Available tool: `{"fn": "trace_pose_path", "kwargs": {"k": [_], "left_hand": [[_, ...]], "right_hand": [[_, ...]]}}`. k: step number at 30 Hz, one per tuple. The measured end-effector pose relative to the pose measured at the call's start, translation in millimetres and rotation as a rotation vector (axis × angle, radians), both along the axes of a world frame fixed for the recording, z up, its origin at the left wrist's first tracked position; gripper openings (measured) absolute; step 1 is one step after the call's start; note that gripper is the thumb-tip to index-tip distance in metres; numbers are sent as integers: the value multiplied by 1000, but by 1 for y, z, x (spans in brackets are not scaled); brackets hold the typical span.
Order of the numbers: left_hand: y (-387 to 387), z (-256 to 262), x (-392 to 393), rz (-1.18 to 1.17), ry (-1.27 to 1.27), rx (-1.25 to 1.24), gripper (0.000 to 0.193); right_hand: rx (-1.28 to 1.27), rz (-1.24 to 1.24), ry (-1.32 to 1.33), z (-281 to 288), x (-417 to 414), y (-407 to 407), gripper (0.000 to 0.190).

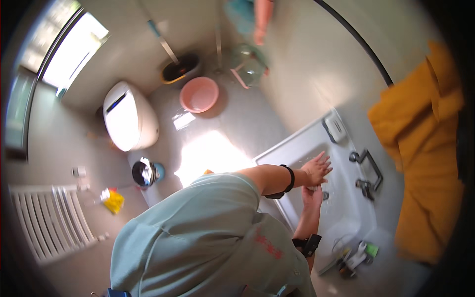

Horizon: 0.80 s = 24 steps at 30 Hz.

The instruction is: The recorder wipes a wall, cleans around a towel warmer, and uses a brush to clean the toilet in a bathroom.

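My left hand [317, 170] is over the white washbasin [276, 150], its fingers spread apart. Just below it, my right hand [312, 196] touches its heel and wrist. The right fingers are partly hidden under the left hand, and a small pale patch shows between the two. Dark straps circle both forearms. Beyond the hands, a dark metal faucet [367, 174] rises from the basin's far side, and faint water drops show in the bowl. A white box-like item with a dark edge [335, 128] sits at the basin's upper corner.
A mustard-coloured cloth [423, 156] hangs beyond the faucet. Small toiletries [358, 256] cluster beside the basin. On the floor stand a pink plastic basin [199, 94], a white toilet [130, 117], a mop bucket [180, 68] and a dark bin [144, 173]. A towel rack [52, 222] is behind me.
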<state>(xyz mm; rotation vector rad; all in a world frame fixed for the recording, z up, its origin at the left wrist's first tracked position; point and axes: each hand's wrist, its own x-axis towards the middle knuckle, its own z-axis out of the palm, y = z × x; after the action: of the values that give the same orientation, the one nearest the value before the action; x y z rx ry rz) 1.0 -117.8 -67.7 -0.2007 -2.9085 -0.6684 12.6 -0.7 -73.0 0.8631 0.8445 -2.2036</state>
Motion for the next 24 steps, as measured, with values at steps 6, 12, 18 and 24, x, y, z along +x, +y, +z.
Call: {"fn": "trace_pose_path", "kwargs": {"k": [6, 12, 18, 24], "left_hand": [[-26, 52, 64, 74, -426, 369, 39], [-55, 47, 127, 405, -324, 542, 24], [-95, 43, 168, 471, -310, 489, 21], [-125, 55, 206, 542, -300, 502, 22]], "right_hand": [[415, 358, 148, -19, -14, 13, 34], [788, 599, 254, -37, 9, 27, 36], [831, 625, 315, -50, 33, 24, 33], [861, 719, 322, -56, 25, 25, 33]]}}
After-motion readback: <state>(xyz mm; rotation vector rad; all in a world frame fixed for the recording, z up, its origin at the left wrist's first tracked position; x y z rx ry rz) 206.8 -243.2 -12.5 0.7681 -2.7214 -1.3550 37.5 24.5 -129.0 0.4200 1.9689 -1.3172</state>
